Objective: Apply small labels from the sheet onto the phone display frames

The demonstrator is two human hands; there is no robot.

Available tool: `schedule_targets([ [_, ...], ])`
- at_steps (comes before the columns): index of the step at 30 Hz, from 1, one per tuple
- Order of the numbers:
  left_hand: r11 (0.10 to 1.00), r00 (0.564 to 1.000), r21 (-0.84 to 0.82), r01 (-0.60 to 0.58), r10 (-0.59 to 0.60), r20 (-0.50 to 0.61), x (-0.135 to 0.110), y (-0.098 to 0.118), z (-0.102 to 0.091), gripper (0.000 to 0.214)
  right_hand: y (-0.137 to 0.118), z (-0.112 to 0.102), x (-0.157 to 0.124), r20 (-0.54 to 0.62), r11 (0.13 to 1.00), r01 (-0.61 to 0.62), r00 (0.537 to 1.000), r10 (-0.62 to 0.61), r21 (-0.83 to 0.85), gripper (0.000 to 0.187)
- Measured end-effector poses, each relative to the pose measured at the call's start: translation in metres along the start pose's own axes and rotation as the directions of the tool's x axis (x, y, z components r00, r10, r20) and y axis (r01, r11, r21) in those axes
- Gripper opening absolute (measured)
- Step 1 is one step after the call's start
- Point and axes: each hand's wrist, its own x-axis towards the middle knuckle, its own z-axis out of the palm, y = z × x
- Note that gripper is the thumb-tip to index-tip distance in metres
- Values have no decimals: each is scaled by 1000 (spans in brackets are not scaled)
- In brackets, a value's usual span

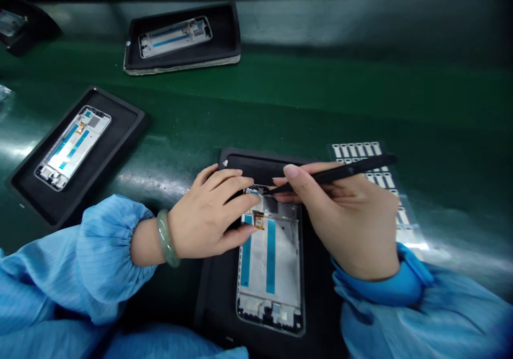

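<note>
A white phone frame (272, 273) with blue strips lies in a black tray (248, 164) in front of me. My left hand (208, 215), with a green bangle on its wrist, rests on the frame's upper left edge, fingers curled and pressing on it. My right hand (352, 220) grips black tweezers (340, 172) whose tip touches the frame's top end near a small orange part (259, 220).
A clear sheet of small white stickers (363, 150) lies to the right under my right hand. Two more black trays with phone frames (74, 145) (176, 36) sit on the green belt (320, 97) at left and far left. Another dark tray (24, 25) shows at the top left corner.
</note>
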Motion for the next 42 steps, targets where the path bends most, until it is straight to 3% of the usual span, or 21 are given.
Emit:
schedule_targets([
  [7, 996, 997, 87, -18, 12, 70, 3, 3, -3, 34, 0, -1, -1, 11, 994, 48, 999, -48, -96, 25],
  [10, 983, 995, 177, -41, 24, 98, 5, 7, -6, 32, 2, 0, -2, -56, 994, 50, 997, -56, -96, 25],
  [14, 976, 996, 209, -54, 39, 76, 4, 8, -4, 32, 7, 1, -1, -204, 992, 24, 979, 1, 123, 24],
  [17, 985, 998, 167, -46, 36, 61, 2, 6, -1, 34, 7, 1, 1, -176, 978, 23, 984, 14, 206, 21],
  [21, 991, 999, 134, -22, 15, 52, 1, 5, 1, 34, 2, -1, 3, -70, 999, 27, 997, -25, 35, 21],
  [26, 993, 999, 122, -10, 3, 53, 1, 6, 1, 37, 0, -2, 4, -30, 984, 105, 993, -111, -145, 25],
  [32, 996, 999, 85, 5, -9, 42, 1, 6, 1, 35, 1, -1, 2, -82, 994, 102, 991, -105, -45, 21],
  [37, 997, 999, 72, 13, -16, 34, 2, 6, 1, 31, -1, -2, 0, -78, 977, 118, 988, -134, -180, 25],
  [42, 997, 999, 71, 7, -10, 40, 2, 5, 0, 32, 3, -2, -2, -106, 991, 87, 990, -99, -105, 23],
])
